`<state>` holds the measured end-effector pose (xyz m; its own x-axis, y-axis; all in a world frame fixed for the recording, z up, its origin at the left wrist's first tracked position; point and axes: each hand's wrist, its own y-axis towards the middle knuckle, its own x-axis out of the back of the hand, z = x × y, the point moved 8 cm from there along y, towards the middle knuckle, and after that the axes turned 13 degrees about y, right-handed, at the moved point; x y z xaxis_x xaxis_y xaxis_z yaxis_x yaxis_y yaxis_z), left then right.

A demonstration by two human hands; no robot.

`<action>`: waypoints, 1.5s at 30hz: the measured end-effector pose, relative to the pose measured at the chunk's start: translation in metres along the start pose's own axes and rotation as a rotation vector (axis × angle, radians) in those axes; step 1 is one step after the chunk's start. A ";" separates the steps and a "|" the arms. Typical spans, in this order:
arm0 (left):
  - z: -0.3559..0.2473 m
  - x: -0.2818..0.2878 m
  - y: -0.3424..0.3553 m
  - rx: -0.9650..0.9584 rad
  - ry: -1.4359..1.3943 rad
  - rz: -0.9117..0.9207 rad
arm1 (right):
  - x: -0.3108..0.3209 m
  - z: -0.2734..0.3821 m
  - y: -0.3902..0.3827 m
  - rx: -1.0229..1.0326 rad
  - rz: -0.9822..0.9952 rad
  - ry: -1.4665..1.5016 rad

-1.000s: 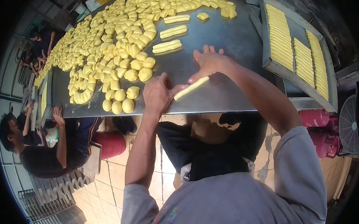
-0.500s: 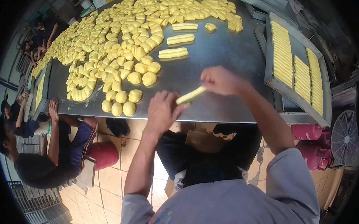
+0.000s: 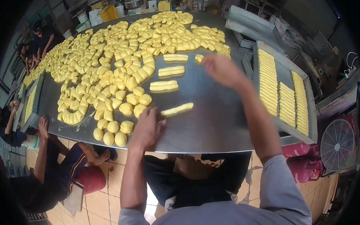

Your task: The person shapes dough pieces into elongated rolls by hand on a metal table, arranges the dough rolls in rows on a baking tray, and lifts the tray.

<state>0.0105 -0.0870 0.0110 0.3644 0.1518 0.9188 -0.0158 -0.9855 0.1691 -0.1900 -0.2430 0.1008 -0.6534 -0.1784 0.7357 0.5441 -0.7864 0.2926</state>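
Note:
A slim yellow dough rope [image 3: 177, 109] lies on the steel table, its left end beside the fingers of my left hand [image 3: 145, 129]. That hand rests on the table close to the dough balls [image 3: 120, 139], thumb apart from the fingers, holding nothing I can see. Farther off, my right hand [image 3: 221, 69] is smeared by motion. Its fingertips reach a small dough piece [image 3: 200, 58]; whether they grip it is unclear. Between my hands and the dough heap lie three paired dough sticks, the nearest pair [image 3: 164, 85] left of centre.
Cut dough pieces [image 3: 114, 55] cover the table's far and left parts. On the right, a metal tray [image 3: 311, 104] holds rows of dough sticks [image 3: 267, 79]. Co-workers sit at the left edge. Red gas cylinders [image 3: 299, 170] and a fan [image 3: 337, 140] stand at lower right.
My right hand has let go of the dough rope and moved away to the small dough piece. The rope now lies on the table. My left hand has shifted left towards the dough balls.

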 end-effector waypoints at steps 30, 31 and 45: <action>0.017 0.024 -0.053 0.258 -0.265 -0.686 | 0.040 0.039 0.018 -0.150 -0.391 0.679; 0.002 0.034 -0.051 0.186 -0.258 -0.698 | 0.015 0.046 -0.002 -0.117 -0.315 0.814; -0.098 -0.010 -0.020 0.214 -1.228 -0.053 | -0.056 0.043 -0.125 -0.359 -0.046 1.252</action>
<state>-0.0837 -0.0609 0.0334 0.9899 0.1336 -0.0476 0.1351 -0.9904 0.0290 -0.1989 -0.1092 0.0491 -0.8175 -0.4207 -0.3933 0.4651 -0.8850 -0.0200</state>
